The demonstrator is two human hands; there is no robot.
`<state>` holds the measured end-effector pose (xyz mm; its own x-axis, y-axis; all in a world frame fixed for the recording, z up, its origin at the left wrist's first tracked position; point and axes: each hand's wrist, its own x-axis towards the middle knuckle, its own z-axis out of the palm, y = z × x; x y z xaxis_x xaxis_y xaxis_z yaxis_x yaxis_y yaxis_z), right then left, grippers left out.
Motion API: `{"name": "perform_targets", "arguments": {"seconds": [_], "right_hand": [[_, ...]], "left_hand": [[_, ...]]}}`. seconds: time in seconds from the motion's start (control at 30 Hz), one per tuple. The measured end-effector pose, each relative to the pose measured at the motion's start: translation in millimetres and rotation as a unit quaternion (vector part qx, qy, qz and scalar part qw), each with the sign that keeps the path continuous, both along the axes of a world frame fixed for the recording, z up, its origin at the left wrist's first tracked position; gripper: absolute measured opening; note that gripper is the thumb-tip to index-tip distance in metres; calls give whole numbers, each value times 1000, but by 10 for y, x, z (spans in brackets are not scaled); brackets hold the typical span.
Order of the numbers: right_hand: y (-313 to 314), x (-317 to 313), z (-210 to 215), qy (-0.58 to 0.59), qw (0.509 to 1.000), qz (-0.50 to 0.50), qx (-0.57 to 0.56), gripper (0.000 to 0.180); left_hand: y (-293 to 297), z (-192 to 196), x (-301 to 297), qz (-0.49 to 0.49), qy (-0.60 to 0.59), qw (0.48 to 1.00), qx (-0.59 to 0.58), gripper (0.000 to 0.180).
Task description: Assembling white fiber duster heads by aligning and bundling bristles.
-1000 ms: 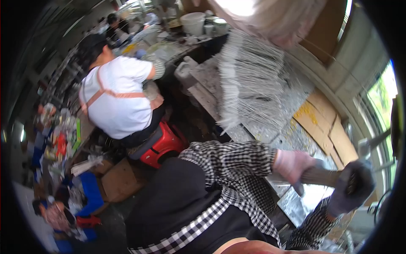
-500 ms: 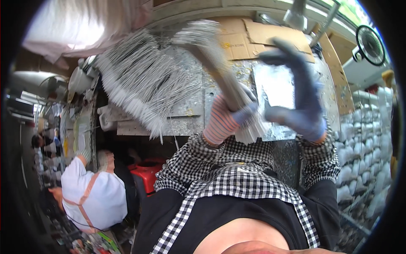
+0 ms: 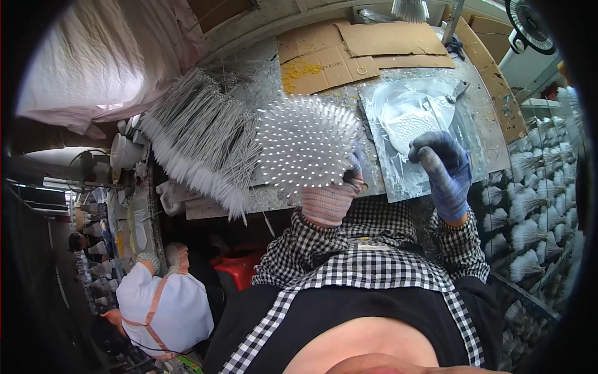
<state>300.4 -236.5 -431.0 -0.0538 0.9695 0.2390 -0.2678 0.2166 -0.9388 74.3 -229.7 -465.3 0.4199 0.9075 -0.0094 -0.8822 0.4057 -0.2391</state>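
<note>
Fingers of the left hand (image 3: 333, 196) grip a white-tipped stick bundle (image 3: 305, 146).

Location type: small manufacturing workshop. The table (image 3: 374, 93) in the upper centre is foil-covered, stained, and patched with flattened cardboard sheets (image 3: 367, 47). Bundles of thin white-tipped sticks (image 3: 199, 149) lie stacked at centre left. Racks of identical white-tipped bundles (image 3: 529, 218) fill the right edge. A second worker (image 3: 165, 305) in a white shirt sits at lower left beside a cluttered bench.
</note>
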Motion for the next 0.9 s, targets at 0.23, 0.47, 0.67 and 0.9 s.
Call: {"name": "perform_targets", "arguments": {"seconds": [0.23, 0.47, 0.67, 0.9], "right_hand": [[-39, -82, -141, 7, 997, 53, -55, 17], [-94, -74, -206, 6, 996, 56, -65, 17], [-132, -91, -272, 18, 994, 57, -90, 16], [-150, -79, -356, 8, 992, 76, -104, 17]], "left_hand": [[-9, -6, -20, 92, 41, 992, -73, 37], [60, -361, -121, 78, 11, 996, 43, 49], [131, -381, -224, 126, 45, 991, -24, 50], [179, -359, -399, 221, 141, 965, -20, 47]]}}
